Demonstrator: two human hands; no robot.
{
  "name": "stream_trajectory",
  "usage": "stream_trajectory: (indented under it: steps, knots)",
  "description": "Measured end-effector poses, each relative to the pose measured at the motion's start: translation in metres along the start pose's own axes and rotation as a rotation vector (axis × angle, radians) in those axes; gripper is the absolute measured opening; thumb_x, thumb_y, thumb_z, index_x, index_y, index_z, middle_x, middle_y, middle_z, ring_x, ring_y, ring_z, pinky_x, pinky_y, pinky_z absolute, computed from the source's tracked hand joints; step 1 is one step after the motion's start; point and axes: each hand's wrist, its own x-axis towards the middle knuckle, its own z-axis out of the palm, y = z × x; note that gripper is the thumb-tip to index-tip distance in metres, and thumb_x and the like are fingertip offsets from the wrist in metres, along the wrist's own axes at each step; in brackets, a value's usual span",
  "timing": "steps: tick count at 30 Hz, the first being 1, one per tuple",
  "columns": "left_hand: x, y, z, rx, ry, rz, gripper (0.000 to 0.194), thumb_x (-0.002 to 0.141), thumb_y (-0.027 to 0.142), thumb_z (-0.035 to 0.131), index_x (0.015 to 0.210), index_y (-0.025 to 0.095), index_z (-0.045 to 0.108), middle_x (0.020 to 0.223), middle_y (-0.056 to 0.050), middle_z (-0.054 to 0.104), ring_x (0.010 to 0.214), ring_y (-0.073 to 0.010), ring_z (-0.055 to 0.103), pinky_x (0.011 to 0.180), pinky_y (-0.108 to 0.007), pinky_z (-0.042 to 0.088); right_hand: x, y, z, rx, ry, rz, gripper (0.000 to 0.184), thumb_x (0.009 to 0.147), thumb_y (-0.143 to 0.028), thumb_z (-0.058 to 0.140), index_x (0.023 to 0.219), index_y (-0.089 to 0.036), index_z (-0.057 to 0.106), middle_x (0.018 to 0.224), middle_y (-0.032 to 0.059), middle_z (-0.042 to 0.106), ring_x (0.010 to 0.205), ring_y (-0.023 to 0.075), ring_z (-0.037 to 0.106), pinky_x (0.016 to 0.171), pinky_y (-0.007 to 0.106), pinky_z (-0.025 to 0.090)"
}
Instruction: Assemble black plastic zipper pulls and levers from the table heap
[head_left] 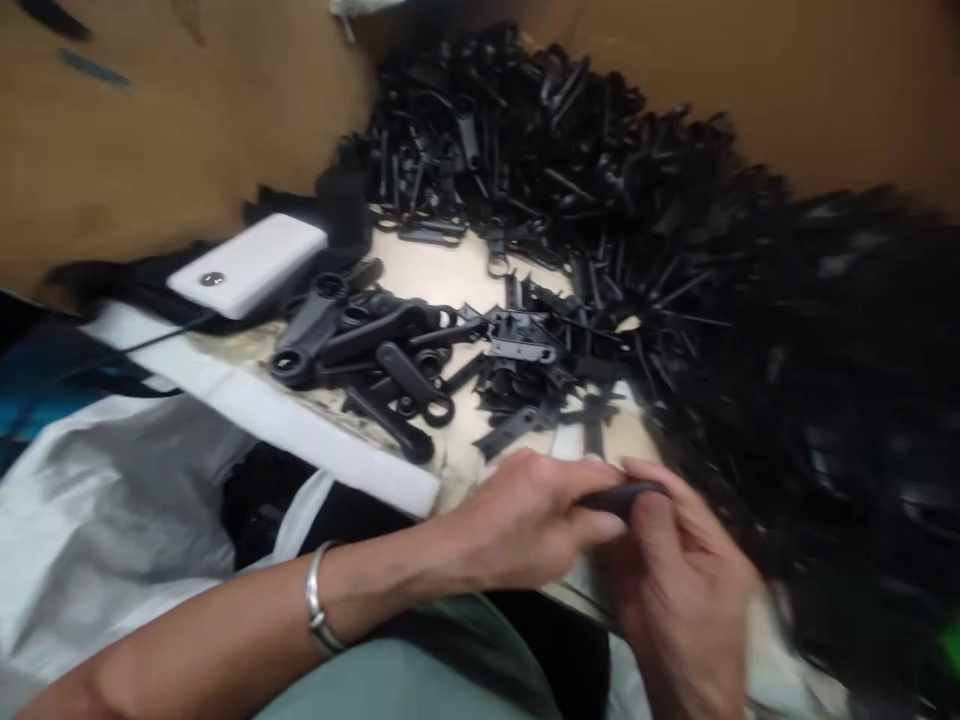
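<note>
Evidently, the 2 hands shared 1 dark part point(624, 496), held up just in front of the near side of the table point(427, 268). The left hand point(521, 520) pinched its left end between thumb and curled fingers, while the right hand point(694, 580) had its thumb pressed over the other end, fingers wrapped behind. Much of the part was covered and blurred, so its full shape could not be told. It looked like light, stiff plastic, unlikely to bend much under finger pressure; its smooth face might slip, and any thin edge could snap if twisted. Its 2 ends seemed the surest places to hold. Beyond the hands lay loose black pieces point(415, 382), some ringed at the end, with a big black heap point(525, 150) behind and a white device point(251, 262) leftward.
</note>
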Motion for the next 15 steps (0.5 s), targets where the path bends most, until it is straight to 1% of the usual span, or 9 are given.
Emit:
stream_trajectory:
  steps: [1,2,3,6,8,12,15]
  knots:
    - [0.002,-0.003,0.003,0.036,0.017,-0.025,0.023,0.089,0.021,0.053,0.105,0.017,0.069,0.085,-0.002,0.069,0.077,-0.0166,0.061,0.068,-0.023,0.044,0.002,-0.002,0.006,0.030,0.057,0.067,0.017,0.092,-0.026,0.061,0.107,-0.021,0.069,0.102,0.0054,0.071,0.090,0.0201,0.067,0.076,0.028,0.054]
    - [0.004,-0.005,0.005,0.073,0.027,-0.037,0.024,0.089,0.021,0.053,0.107,0.016,0.068,0.083,-0.002,0.069,0.075,-0.0165,0.061,0.067,-0.024,0.044,0.004,-0.003,0.012,0.067,0.077,0.086,0.016,0.091,-0.028,0.063,0.103,-0.021,0.071,0.101,0.0053,0.071,0.093,0.0205,0.066,0.081,0.029,0.053]
    - [0.006,-0.007,0.007,0.110,0.035,-0.042,0.025,0.089,0.020,0.052,0.109,0.016,0.067,0.082,-0.002,0.069,0.072,-0.0162,0.059,0.067,-0.024,0.043,0.006,-0.003,0.015,0.113,0.098,0.109,0.015,0.091,-0.030,0.064,0.101,-0.021,0.071,0.100,0.0044,0.071,0.093,0.0197,0.066,0.083,0.029,0.052]
    - [0.010,-0.008,0.009,0.144,0.036,-0.031,0.026,0.089,0.019,0.051,0.109,0.016,0.067,0.078,-0.002,0.067,0.068,-0.0149,0.056,0.064,-0.024,0.040,0.010,-0.001,0.016,0.198,0.095,0.141,0.016,0.089,-0.032,0.066,0.101,-0.022,0.072,0.102,0.0036,0.070,0.094,0.0192,0.065,0.086,0.030,0.051]
    - [0.012,-0.006,0.007,0.064,0.016,-0.021,0.025,0.088,0.018,0.051,0.106,0.017,0.068,0.079,-0.001,0.067,0.071,-0.0145,0.056,0.065,-0.023,0.040,0.013,-0.002,0.011,0.239,0.044,0.176,0.018,0.088,-0.033,0.068,0.103,-0.023,0.072,0.107,0.0040,0.069,0.098,0.0204,0.065,0.089,0.032,0.050]
    - [0.013,-0.001,0.002,-0.132,-0.027,-0.018,0.023,0.087,0.013,0.052,0.100,0.016,0.069,0.089,0.000,0.067,0.084,-0.0152,0.058,0.074,-0.021,0.042,0.018,-0.010,-0.002,0.417,-0.150,0.247,0.027,0.088,-0.036,0.067,0.112,-0.023,0.069,0.110,0.0076,0.070,0.099,0.0239,0.067,0.094,0.041,0.051]
    - [0.010,0.002,0.001,-0.157,-0.055,-0.029,0.021,0.088,0.015,0.052,0.099,0.017,0.070,0.090,0.000,0.067,0.084,-0.0146,0.058,0.074,-0.021,0.042,0.017,-0.015,-0.007,0.484,-0.218,0.234,0.029,0.091,-0.038,0.063,0.115,-0.023,0.068,0.111,0.0094,0.069,0.099,0.0253,0.067,0.094,0.044,0.051]
